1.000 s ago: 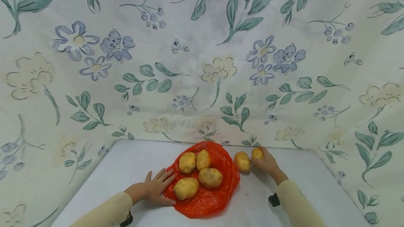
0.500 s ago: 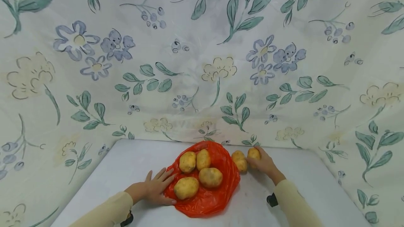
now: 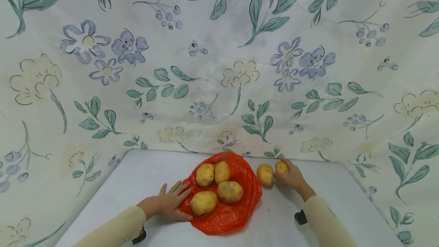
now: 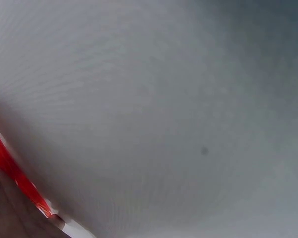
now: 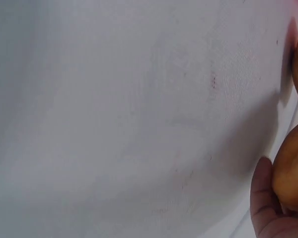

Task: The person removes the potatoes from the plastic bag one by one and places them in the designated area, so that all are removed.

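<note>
A potato [image 3: 281,167] sits pinched in the right hand [image 3: 294,177], just beside a second potato [image 3: 265,175] on the white desk [image 3: 144,170]. The left hand [image 3: 169,203], fingers spread, rests against the red plastic bag [image 3: 236,214] beneath four potatoes [image 3: 230,192].

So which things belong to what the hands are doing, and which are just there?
Part of the job, it seems: right hand, holding one potato; neighbouring potato; left hand, resting on the red bag; four potatoes on that bag.

Just there: flowery backdrop; white table underneath.
</note>
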`<state>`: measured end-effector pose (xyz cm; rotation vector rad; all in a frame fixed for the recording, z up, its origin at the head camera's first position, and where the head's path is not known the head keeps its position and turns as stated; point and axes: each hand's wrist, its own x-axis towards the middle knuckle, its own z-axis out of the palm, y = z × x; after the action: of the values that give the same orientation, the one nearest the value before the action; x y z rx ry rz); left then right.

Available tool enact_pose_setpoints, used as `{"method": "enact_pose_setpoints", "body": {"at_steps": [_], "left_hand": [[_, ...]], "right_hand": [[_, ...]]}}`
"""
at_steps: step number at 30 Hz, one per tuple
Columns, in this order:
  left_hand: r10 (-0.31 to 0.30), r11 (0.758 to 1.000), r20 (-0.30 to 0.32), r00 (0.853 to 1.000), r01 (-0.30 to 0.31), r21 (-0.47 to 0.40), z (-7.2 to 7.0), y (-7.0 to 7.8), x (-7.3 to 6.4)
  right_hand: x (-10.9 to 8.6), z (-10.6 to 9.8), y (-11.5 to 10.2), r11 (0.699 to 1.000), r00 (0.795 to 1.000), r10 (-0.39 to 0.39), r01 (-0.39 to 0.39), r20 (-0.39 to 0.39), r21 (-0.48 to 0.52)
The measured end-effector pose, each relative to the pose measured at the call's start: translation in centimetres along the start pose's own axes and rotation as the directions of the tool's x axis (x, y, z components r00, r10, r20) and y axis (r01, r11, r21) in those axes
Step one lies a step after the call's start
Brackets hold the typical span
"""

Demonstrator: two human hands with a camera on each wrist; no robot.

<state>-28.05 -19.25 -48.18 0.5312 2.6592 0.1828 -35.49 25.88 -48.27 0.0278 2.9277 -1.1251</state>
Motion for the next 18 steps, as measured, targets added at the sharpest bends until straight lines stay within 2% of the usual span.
{"method": "enact_pose_setpoints", "body": {"at_steps": [10, 18], "left_hand": [[-0.007, 1.0, 0.013, 1.0, 0.007, -0.001, 0.04, 0.3, -0.14], [0.006, 1.0, 0.015, 1.0, -0.006, -0.023, -0.08, -0.05, 0.22]], "right_hand": [[-0.04, 0.34, 0.78, 0.996, 0.996, 0.081, -0.082, -0.027, -0.043], [0.13, 0.25, 0.26, 0.996, 0.998, 0.062, -0.063, -0.022, -0.063]]}}
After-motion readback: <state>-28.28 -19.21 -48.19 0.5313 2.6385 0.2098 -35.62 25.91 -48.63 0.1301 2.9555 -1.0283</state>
